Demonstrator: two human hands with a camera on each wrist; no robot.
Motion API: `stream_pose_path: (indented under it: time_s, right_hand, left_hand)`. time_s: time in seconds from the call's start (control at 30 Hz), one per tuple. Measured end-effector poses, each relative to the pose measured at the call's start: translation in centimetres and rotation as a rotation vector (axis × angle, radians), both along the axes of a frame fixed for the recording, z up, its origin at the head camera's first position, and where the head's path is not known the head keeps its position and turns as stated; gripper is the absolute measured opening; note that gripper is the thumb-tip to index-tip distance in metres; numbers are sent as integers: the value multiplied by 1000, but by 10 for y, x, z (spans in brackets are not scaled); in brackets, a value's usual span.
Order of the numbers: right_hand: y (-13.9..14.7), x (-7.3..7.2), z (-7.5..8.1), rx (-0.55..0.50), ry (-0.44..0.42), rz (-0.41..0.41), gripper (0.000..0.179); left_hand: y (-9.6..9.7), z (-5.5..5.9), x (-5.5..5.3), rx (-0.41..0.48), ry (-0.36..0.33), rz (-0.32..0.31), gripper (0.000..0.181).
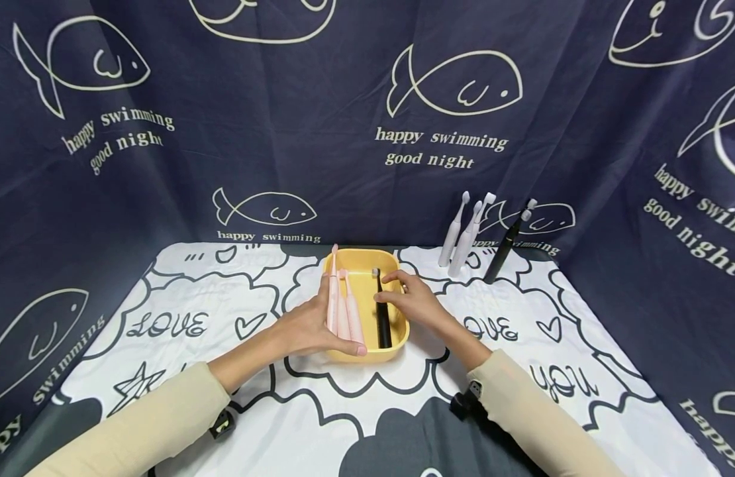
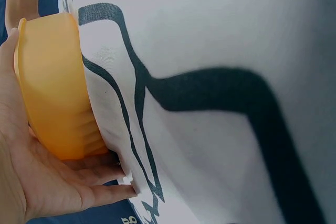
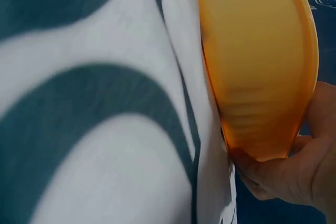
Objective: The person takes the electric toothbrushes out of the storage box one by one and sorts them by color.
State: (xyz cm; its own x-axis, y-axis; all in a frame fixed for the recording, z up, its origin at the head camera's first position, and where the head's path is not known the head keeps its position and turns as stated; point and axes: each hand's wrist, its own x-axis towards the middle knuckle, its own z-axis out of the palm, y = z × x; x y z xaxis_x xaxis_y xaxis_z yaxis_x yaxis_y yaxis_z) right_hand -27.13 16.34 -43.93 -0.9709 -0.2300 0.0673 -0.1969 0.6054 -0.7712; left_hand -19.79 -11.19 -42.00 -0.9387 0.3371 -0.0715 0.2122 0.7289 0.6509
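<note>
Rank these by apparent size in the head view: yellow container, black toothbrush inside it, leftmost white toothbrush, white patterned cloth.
1. White patterned cloth
2. Yellow container
3. Black toothbrush and leftmost white toothbrush: too alike to rank

Navy curtains (image 1: pixel 332 119) with pale fish (image 1: pixel 463 83) and lettering (image 1: pixel 441 137) hang behind a patterned white cloth (image 1: pixel 296 424).

Navy curtain (image 1: pixel 332 132) behind yellow tub (image 1: pixel 367 356) is carrying cream print (image 1: pixel 441 147), "happy swimming / good night," high up to tub's L & R. Low down, "happy swimming" is showing just behind tub's L; another, partly covered, is sitting behind its R. Far R of tub, same 4 wds. are running to frame edge. Wht. sheet (image 1: pixel 296 444) under tub is bearing upside-down lettering (image 1: pixel 167 324), too unclear to read w/ certainty.
</note>
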Motion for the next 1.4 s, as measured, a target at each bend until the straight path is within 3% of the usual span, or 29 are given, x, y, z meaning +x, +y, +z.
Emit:
stream_pose_path:
  time_s: [0.07,0.13,0.23,0.37,0.47,0.67,0.73,1.0,1.17,1.4]
  right_hand:
    - [-4,3,4,33,-14,-13,56]
    - [-13,13,21,72,-78,-34,60]
    - [-13,3,10,132,-60,-27,66]
    - [-9,-21,-16,194,-55,-27,78]
    - [-10,-25,-20,212,-73,-32,89]
    - [-15,-11,-2,228,-64,2,97]
    - [-15,-14,-6,230,-53,9,97]
    - [-13,-35,-28,262,-54,24,89]
    - [-13,-32,-23,270,-88,30,82]
    - [-17,-23,-15,264,-85,-4,54]
  left_hand:
    - [0,0,0,4,10,-4,175]
    - [0,0,0,13,12,-8,175]
    - [0,0,0,20,6,-4,176]
    - [1,0,1,15,-3,-1,179]
    - [1,0,0,6,3,-3,178]
    - [1,2,1,7,10,-8,178]
    - [0,1,1,22,5,-10,179]
    - [-1,0,1,28,-12,1,178]
    - [0,-1,0,22,12,-17,174]
    - [1,-1,0,27,12,-16,177]
